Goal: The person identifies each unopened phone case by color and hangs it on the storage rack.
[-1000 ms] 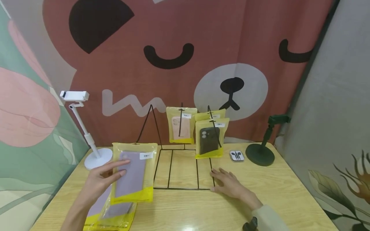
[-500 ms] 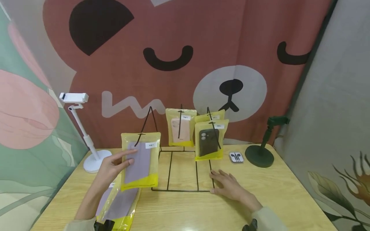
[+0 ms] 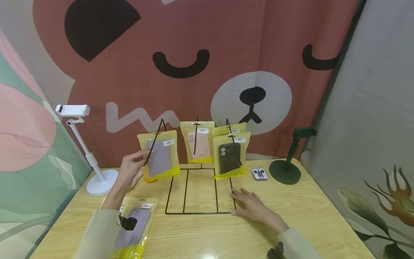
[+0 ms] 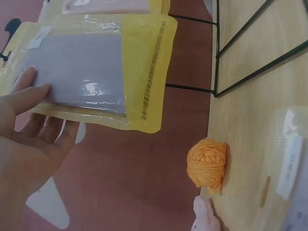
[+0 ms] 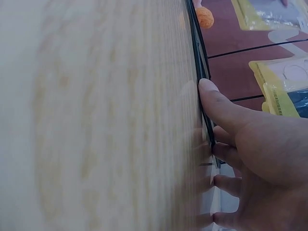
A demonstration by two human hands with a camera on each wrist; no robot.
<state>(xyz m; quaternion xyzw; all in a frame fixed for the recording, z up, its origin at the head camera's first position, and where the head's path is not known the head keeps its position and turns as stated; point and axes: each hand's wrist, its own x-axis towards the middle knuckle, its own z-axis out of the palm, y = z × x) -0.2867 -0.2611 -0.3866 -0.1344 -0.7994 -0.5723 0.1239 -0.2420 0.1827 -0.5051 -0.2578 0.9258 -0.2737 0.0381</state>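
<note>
My left hand (image 3: 129, 172) pinches the left edge of a yellow-edged clear pouch holding a purple phone case (image 3: 160, 156), thumb in front and fingers behind. The pouch is at the left hook of a black wire display rack (image 3: 200, 213), and the hook's rod crosses its front. In the left wrist view, the hook's tip shows at the pouch's hang hole (image 4: 5, 57). My right hand (image 3: 253, 207) rests with spread fingers at the front right corner of the rack's base. Its thumb (image 5: 209, 89) touches the wire in the right wrist view.
A pouched pink case (image 3: 198, 144) and pouched black case (image 3: 229, 158) hang on the other hooks. Another purple-case pouch (image 3: 139, 223) lies front left. A white phone stand (image 3: 102, 181), green stand (image 3: 284, 172), earphone box (image 3: 260, 174) and orange yarn ball (image 4: 207, 163) stand around.
My left hand has lifted the purple-case pouch up and back from the front left to the left hook, and the hook's rod now overlaps its front. My right hand stays at the rack's base.
</note>
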